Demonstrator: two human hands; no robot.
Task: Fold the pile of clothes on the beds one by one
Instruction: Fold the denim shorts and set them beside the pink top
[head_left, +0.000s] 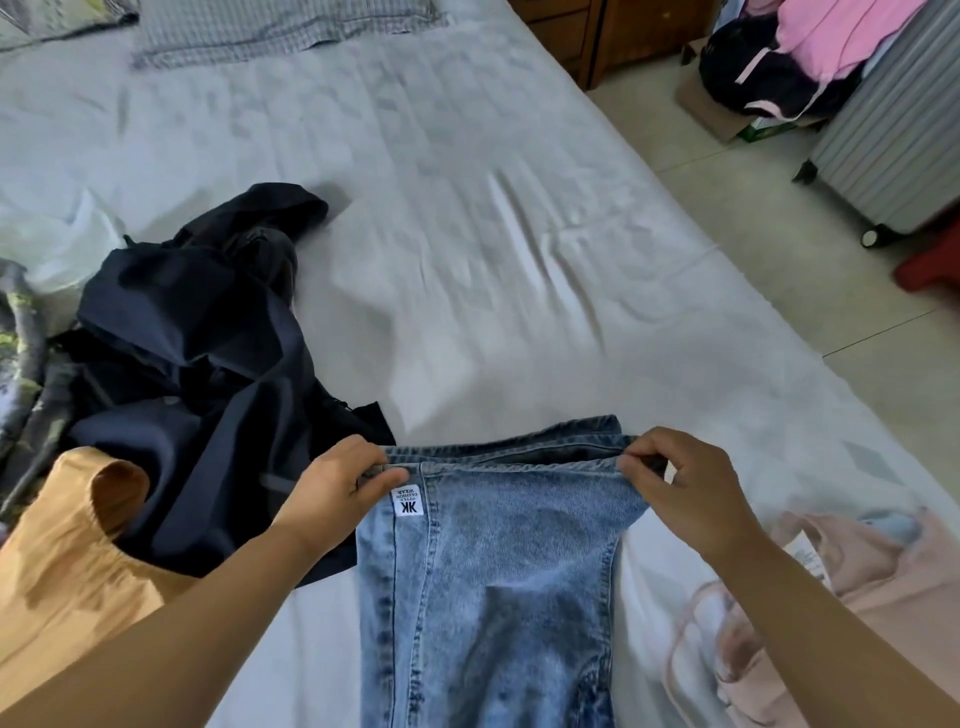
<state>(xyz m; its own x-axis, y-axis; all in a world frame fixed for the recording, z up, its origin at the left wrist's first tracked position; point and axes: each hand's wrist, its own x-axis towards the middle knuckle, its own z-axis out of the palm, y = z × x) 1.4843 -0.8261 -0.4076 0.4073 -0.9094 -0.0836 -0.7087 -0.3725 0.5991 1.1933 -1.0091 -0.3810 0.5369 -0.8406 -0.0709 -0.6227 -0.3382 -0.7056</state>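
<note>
Hands (337, 486) apparently at jeans (498, 571) waistband

Jeans (488, 587): light blue denim, lower centre of frame, laid lengthwise on the bed (467, 208), waistband at the far end, held at both corners; white label near the left corner. Dark clothes (208, 374): navy and black, crumpled heap at centre left. Orange garment (67, 566): lower left, partly beneath the dark heap. Pink garment (831, 623): lower right, bunched, blurred.
</note>
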